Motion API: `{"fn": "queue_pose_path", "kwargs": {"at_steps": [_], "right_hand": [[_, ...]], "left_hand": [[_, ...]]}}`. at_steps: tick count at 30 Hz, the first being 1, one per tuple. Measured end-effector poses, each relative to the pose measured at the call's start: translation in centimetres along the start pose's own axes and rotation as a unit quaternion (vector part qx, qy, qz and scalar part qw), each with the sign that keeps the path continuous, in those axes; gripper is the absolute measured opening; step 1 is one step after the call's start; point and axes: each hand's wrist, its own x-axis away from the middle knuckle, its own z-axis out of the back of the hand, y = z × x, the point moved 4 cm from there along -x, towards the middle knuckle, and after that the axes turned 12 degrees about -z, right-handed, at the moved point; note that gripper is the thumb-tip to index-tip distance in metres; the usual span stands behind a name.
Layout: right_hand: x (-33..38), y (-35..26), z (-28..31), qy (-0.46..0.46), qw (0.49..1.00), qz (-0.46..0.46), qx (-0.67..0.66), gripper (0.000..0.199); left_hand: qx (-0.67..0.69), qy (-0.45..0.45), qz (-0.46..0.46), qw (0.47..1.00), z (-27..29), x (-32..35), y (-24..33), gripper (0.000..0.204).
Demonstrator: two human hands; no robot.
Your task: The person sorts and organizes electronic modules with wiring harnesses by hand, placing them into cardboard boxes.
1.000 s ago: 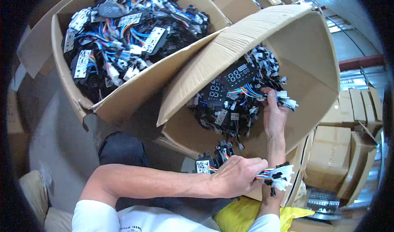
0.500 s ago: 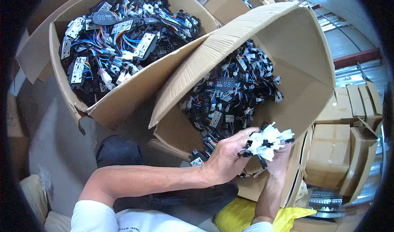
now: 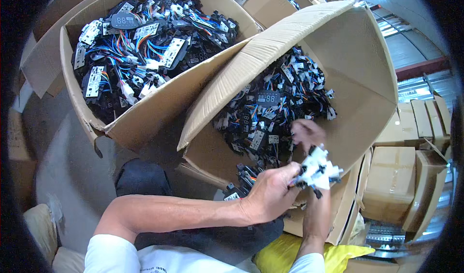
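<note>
My left hand is closed around a bundle of wired display modules. A cluster of white plug connectors sticks out of the fist to the right. Black module ends show on the other side of the fist. Beyond the connectors, my right hand reaches over the near edge of a heap of display modules in the tilted cardboard box. It is smeared by motion, so its fingers and anything in them cannot be made out. The connectors partly cover its wrist.
The tilted carton leans open towards me. To its left stands another carton full of modules with coloured wires. Closed boxes are stacked on the right. A yellow bag lies by my right forearm.
My right hand has left the connector cluster and moved away from me, to the heap in the box. The left hand keeps its hold on the bundle, which has shifted slightly.
</note>
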Motion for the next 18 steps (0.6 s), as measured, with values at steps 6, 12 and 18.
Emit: {"fn": "queue_pose_path", "kwargs": {"at_steps": [6,12,18], "right_hand": [[-7.2,2.1,-15.8,-0.040,0.925,0.164,0.341,0.039],[-11.5,8.1,-20.3,0.057,0.836,0.276,0.471,0.048],[-6.7,1.8,-15.4,0.055,0.942,0.137,0.303,0.027]], "left_hand": [[-0.014,-0.026,-0.018,0.999,0.4,0.5,1.0,0.026],[0.004,-0.031,-0.021,0.999,0.2,-0.1,2.3,0.033],[-0.002,-0.004,-0.019,1.000,2.5,-0.2,1.7,0.029]]}}
